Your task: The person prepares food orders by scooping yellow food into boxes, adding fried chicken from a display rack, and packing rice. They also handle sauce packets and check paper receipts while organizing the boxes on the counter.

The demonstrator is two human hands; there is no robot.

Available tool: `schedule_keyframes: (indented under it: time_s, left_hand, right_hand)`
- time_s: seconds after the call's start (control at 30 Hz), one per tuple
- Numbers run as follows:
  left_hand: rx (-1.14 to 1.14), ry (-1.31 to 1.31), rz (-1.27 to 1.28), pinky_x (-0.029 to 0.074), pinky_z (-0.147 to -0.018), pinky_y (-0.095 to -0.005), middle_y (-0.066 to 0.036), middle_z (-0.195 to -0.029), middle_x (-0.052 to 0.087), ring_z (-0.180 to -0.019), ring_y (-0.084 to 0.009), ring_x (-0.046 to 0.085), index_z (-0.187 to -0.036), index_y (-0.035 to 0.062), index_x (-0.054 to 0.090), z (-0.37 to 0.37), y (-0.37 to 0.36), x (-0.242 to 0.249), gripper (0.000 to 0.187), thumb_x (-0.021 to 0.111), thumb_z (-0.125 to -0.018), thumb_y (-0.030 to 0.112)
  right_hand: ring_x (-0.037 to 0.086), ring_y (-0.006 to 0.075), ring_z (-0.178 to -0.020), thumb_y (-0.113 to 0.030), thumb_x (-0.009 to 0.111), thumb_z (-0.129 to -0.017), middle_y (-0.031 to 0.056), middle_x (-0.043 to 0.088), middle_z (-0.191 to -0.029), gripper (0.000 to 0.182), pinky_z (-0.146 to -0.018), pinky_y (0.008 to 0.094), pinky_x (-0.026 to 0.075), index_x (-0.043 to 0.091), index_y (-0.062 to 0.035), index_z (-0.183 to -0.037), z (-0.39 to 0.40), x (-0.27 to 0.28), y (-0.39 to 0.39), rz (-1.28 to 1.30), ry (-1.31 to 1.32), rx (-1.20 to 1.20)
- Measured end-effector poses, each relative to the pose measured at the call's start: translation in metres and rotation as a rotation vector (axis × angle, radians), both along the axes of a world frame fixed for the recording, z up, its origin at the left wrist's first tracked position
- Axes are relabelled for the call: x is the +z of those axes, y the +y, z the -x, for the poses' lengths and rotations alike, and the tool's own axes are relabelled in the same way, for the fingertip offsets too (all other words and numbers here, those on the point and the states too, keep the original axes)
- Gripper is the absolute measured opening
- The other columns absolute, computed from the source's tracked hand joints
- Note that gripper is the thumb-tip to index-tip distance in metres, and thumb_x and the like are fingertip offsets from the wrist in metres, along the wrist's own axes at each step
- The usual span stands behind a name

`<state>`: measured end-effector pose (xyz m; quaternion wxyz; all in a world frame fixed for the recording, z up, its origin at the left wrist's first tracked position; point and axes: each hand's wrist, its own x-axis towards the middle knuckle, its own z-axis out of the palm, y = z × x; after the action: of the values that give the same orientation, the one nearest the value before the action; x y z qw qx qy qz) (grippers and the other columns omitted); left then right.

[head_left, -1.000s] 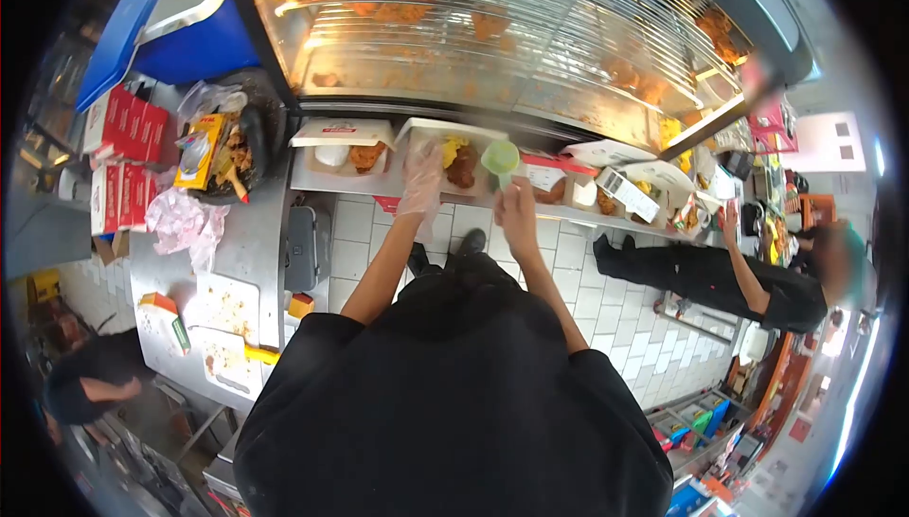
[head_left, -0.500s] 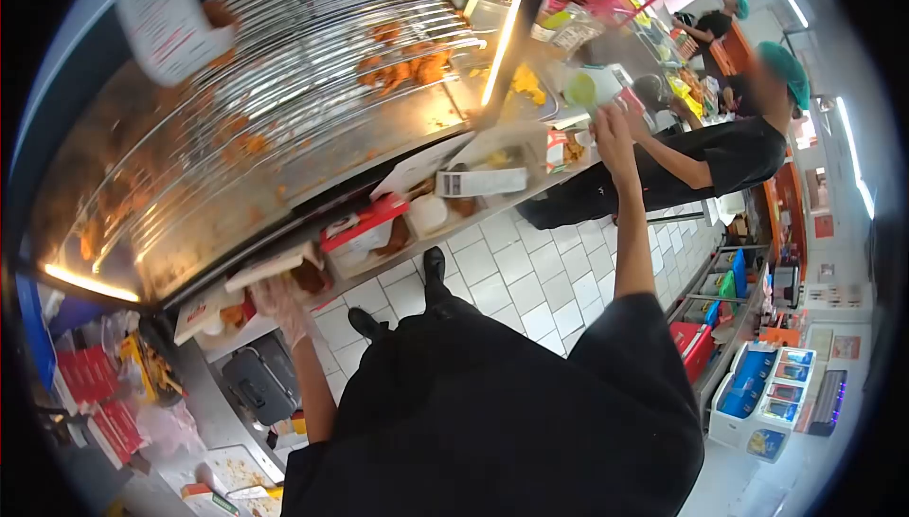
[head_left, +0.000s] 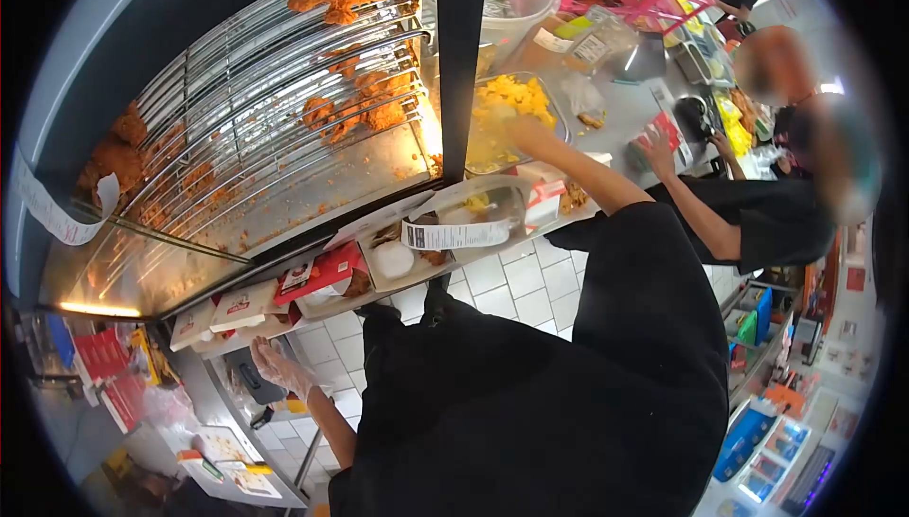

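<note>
Your right hand (head_left: 535,138) has moved to the yellow-food tray (head_left: 486,151); blurred, can't tell its grip. Gloved left hand (head_left: 278,366): fingers extended, unclenched, in open space just off the boxes (head_left: 248,305).

gloved left hand (head_left: 275,365) hangs unclenched, right hand (head_left: 532,136) stretched forward.

Your left hand (head_left: 276,367): room on right, above floor tiles (head_left: 331,354); boxes (head_left: 248,307) on shelf just ahead block forward pass. Your right hand (head_left: 525,134), blurred, over tray (head_left: 559,112): black post (head_left: 464,62) bars leftward sweep, plastic tub (head_left: 519,1) sits beyond. Rightward: strip of counter (head_left: 622,96) passable between plastic bag (head_left: 585,98) and co-worker's hand (head_left: 657,153).
</note>
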<state>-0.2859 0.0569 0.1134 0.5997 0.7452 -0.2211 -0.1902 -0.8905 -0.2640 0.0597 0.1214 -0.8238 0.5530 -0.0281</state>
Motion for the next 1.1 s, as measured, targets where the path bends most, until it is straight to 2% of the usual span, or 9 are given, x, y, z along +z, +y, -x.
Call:
schedule_keyframes:
  time_s: [0.1,0.23,0.33,0.53,0.7,0.8,0.87,0.93,1.1]
  left_hand:
    - [0.051,0.003,-0.038,0.043,-0.098,-0.0380,-0.016,-0.130,0.057,-0.120,-0.0256,0.055,-0.131,0.0012,0.050,0.014,0.010,0.003,0.040,0.047,-0.100,0.026]
    - [0.075,-0.021,-0.052,0.045,-0.095,-0.0374,-0.016,-0.130,0.057,-0.118,-0.0256,0.057,-0.131,0.0014,0.050,0.025,0.015,0.007,0.040,0.049,-0.099,0.025]
    - [0.090,-0.017,-0.094,0.045,-0.094,-0.0370,-0.015,-0.130,0.057,-0.117,-0.0256,0.057,-0.131,0.0018,0.050,0.023,0.018,0.008,0.040,0.050,-0.099,0.025]
    - [0.101,-0.038,-0.093,0.046,-0.093,-0.0360,-0.014,-0.127,0.059,-0.114,-0.0244,0.058,-0.129,0.0023,0.052,0.039,0.007,0.021,0.039,0.052,-0.098,0.025]
    - [0.057,-0.009,-0.126,0.041,-0.101,-0.0390,-0.017,-0.135,0.052,-0.121,-0.0283,0.053,-0.136,0.0015,0.044,0.034,0.008,0.016,0.047,0.051,-0.099,0.030]
    - [0.043,0.003,-0.149,0.042,-0.101,-0.0384,-0.016,-0.137,0.051,-0.120,-0.0276,0.054,-0.135,0.0025,0.045,0.041,0.006,0.015,0.048,0.052,-0.098,0.031]
    - [0.086,-0.005,-0.127,0.046,-0.092,-0.0350,-0.014,-0.132,0.056,-0.113,-0.0250,0.058,-0.130,0.0032,0.051,0.045,0.003,0.014,0.039,0.052,-0.098,0.026]
    - [0.085,0.017,-0.118,0.046,-0.092,-0.0348,-0.014,-0.132,0.056,-0.114,-0.0251,0.058,-0.131,0.0036,0.051,0.042,0.005,0.007,0.039,0.052,-0.099,0.027]
    - [0.044,0.016,-0.097,0.045,-0.092,-0.0345,-0.014,-0.132,0.056,-0.113,-0.0249,0.059,-0.131,0.0048,0.052,0.034,0.009,0.010,0.039,0.052,-0.099,0.027]
  right_hand:
    - [0.065,0.0448,-0.084,-0.006,0.041,-0.091,0.0304,0.064,-0.092,0.019,-0.072,0.0539,0.051,0.048,0.0007,-0.107,-0.030,0.006,0.007,-0.131,0.033,-0.179]
    - [0.063,0.0465,-0.086,-0.005,0.042,-0.090,0.0306,0.063,-0.090,0.019,-0.071,0.0543,0.050,0.046,0.0003,-0.107,-0.032,0.008,0.005,-0.149,-0.025,-0.143]
    - [0.062,0.0477,-0.084,-0.005,0.044,-0.089,0.0304,0.062,-0.088,0.019,-0.069,0.0550,0.049,0.046,-0.0004,-0.107,-0.029,0.005,0.004,-0.075,-0.093,0.186]
    - [0.063,0.0452,-0.082,-0.010,0.047,-0.090,0.0274,0.064,-0.087,0.016,-0.069,0.0531,0.050,0.048,-0.0014,-0.104,-0.037,0.041,-0.019,0.045,0.015,0.044]
    - [0.064,0.0423,-0.077,-0.009,0.048,-0.089,0.0264,0.063,-0.086,0.019,-0.068,0.0500,0.049,0.052,-0.0011,-0.105,-0.073,0.092,0.026,-0.683,-0.071,0.025]
    - [0.062,0.0417,-0.075,-0.011,0.047,-0.090,0.0265,0.063,-0.085,0.019,-0.066,0.0484,0.048,0.053,-0.0018,-0.105,-0.071,0.074,0.020,-0.730,-0.116,0.177]
    - [0.064,0.0326,-0.074,-0.017,0.046,-0.094,0.0202,0.066,-0.088,0.018,-0.062,0.0428,0.048,0.054,-0.0035,-0.104,-0.054,0.057,-0.002,-0.672,-0.175,0.245]
    - [0.062,0.0198,-0.074,-0.022,0.045,-0.097,0.0100,0.068,-0.091,0.020,-0.062,0.0362,0.049,0.055,-0.0065,-0.107,-0.040,0.051,-0.027,-0.958,-0.195,0.223]
    - [0.054,0.0079,-0.080,-0.025,0.045,-0.100,-0.0026,0.066,-0.100,0.027,-0.067,0.0266,0.047,0.054,-0.0118,-0.122,0.000,0.024,-0.032,-1.135,-0.506,-0.006]
